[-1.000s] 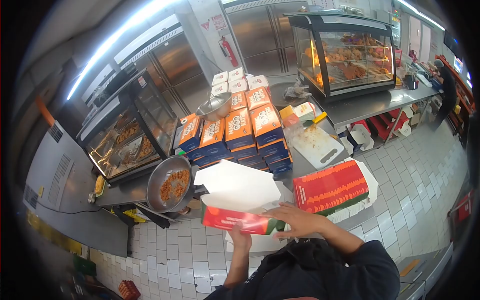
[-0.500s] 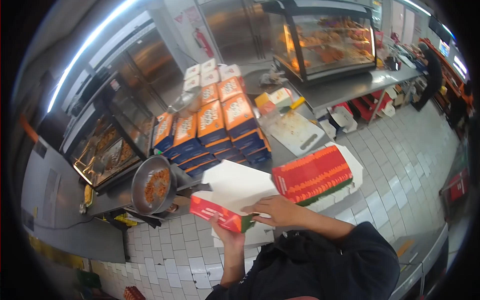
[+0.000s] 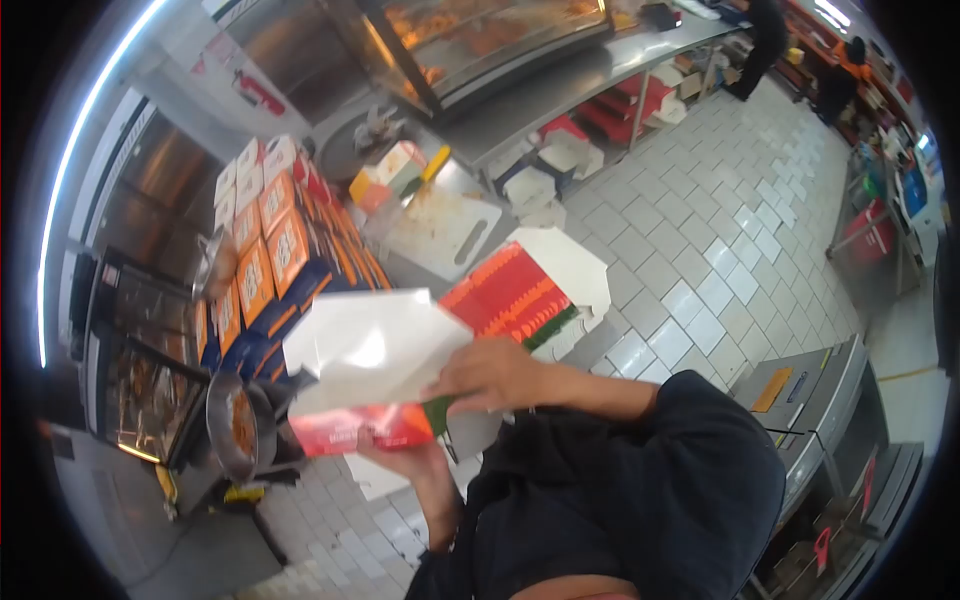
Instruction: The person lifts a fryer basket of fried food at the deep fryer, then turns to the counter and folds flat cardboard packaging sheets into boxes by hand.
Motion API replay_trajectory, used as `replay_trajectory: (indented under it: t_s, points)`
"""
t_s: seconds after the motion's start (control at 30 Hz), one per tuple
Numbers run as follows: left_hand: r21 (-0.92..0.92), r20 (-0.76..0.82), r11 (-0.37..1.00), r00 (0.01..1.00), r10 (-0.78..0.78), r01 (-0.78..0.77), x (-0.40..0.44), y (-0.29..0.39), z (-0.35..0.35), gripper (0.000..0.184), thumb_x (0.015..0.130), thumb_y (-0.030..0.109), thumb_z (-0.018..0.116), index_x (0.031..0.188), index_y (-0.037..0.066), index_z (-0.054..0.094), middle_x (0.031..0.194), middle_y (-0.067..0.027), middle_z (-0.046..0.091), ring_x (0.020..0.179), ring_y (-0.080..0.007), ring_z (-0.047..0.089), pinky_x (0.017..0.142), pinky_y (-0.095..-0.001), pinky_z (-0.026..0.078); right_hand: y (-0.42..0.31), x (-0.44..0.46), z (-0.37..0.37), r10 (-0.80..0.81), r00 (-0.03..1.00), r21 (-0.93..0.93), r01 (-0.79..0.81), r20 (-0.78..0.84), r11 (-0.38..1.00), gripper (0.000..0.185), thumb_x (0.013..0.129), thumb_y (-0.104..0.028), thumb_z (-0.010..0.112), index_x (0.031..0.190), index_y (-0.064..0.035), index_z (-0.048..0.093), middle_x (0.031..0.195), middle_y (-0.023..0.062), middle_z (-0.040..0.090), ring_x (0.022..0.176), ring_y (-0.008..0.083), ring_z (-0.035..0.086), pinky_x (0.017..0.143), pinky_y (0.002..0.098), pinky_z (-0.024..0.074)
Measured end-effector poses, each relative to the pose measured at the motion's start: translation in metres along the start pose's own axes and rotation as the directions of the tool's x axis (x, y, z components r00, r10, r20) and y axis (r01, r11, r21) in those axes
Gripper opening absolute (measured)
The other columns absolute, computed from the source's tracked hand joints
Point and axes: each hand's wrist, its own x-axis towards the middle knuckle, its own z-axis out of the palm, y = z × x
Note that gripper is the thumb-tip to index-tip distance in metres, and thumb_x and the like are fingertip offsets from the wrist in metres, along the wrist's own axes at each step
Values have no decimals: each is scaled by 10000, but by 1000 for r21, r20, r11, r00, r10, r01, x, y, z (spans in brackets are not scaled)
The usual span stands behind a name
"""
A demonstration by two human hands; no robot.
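Note:
An open red carton (image 3: 365, 428) with a raised white lid flap is held in front of me. My left hand (image 3: 405, 458) supports it from below and the near side, fingers wrapped on the red wall. My right hand (image 3: 490, 375) grips the carton's right end near its green side panel; some of its fingertips are hidden. Just beyond my right hand lies a stack of flat red cartons (image 3: 510, 295) with white flaps. Stacked orange and blue boxes (image 3: 257, 278) stand left of the carton.
A metal bowl (image 3: 240, 428) with brown bits is at the left. Beyond the held carton lies a white cutting board (image 3: 440, 230). Lit food cabinets stand at the back (image 3: 480, 40) and left (image 3: 140, 395). At the right is a grey appliance (image 3: 800, 390). A person (image 3: 762, 45) stands far back.
The view has swung to the right, so the surroundings appear shifted left and tilted. Both hands still hold the carton, which has shifted left in view.

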Motion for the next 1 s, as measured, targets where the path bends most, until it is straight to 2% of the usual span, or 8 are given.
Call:
replay_trajectory:
  t_s: [0.2, 0.57, 0.67, 0.7, 0.77, 0.83, 0.93, 1.0]
  points:
    - [-37, -74, 999, 997, 11, -14, -21, -54, 56, 555, 886, 404, 512, 1317, 63, 436, 1244, -109, 556, 1208, -264, 537, 981, -438, 462, 40, -27, -58, 76, 995, 282, -91, 61, 955, 422, 778, -292, 784, 1180, -179, 722, 1003, 31, 719, 900, 217, 678, 798, 334, 532]
    - [46, -74, 994, 993, -97, 101, -35, -133, 112, 595, 893, 462, 540, 1335, 74, 450, 1231, -101, 573, 1154, -240, 573, 968, -389, 463, 63, -62, -139, 131, 952, 251, -203, 278, 946, 192, 882, -201, 705, 982, -37, 721, 908, 124, 713, 835, 335, 659, 909, 385, 532]
    - [-120, 286, 963, 937, -199, 241, -2, -167, 103, 616, 992, 504, 440, 1413, 56, 404, 1308, -76, 526, 1201, -207, 515, 1012, -359, 411, 93, -80, -166, 250, 859, 267, -395, 446, 879, 225, 902, -199, 698, 1012, -3, 708, 866, 106, 726, 777, 265, 683, 819, 340, 546]
    - [145, 227, 989, 974, 0, -34, 19, -189, 103, 667, 1009, 506, 421, 1500, 67, 316, 1354, -90, 487, 1262, -214, 462, 1060, -377, 363, 108, -89, -174, 245, 860, 270, -392, 448, 880, 225, 902, -199, 698, 1012, -3, 708, 866, 106, 726, 777, 265, 683, 819, 340, 546]
    - [497, 228, 863, 973, -29, -91, 68, -211, 97, 650, 1028, 494, 362, 1520, 76, 287, 1408, -112, 482, 1314, -237, 448, 1106, -393, 333, 142, -115, -181, 481, 823, 453, -568, 302, 687, 246, 932, -212, 681, 1038, 9, 703, 833, 48, 730, 760, 151, 671, 736, 305, 537]
    - [781, 622, 135, 778, -89, -609, 93, -223, 105, 603, 969, 498, 495, 1394, 71, 498, 1334, -146, 547, 1283, -327, 457, 1110, -458, 298, 180, -149, -166, 599, 736, 478, -668, 314, 570, 262, 951, -224, 660, 1051, 15, 701, 866, 28, 727, 811, 118, 656, 740, 292, 530]
    - [678, 703, -245, 709, -60, -693, 113, -264, 93, 500, 939, 497, 532, 1264, 127, 621, 1243, -129, 606, 1226, -333, 493, 1113, -488, 267, 229, -206, -112, 713, 562, 426, -815, 419, 392, 276, 985, -222, 611, 1118, 5, 694, 967, 11, 719, 898, 88, 629, 804, 278, 507]
    - [715, 664, -217, 743, -86, -664, 112, -262, 99, 465, 937, 491, 538, 1239, 151, 638, 1204, -105, 621, 1196, -315, 510, 1105, -487, 267, 219, -224, -91, 691, 526, 433, -839, 495, 329, 335, 1003, -237, 574, 1219, 5, 657, 1140, 39, 685, 1037, 105, 592, 931, 284, 456]
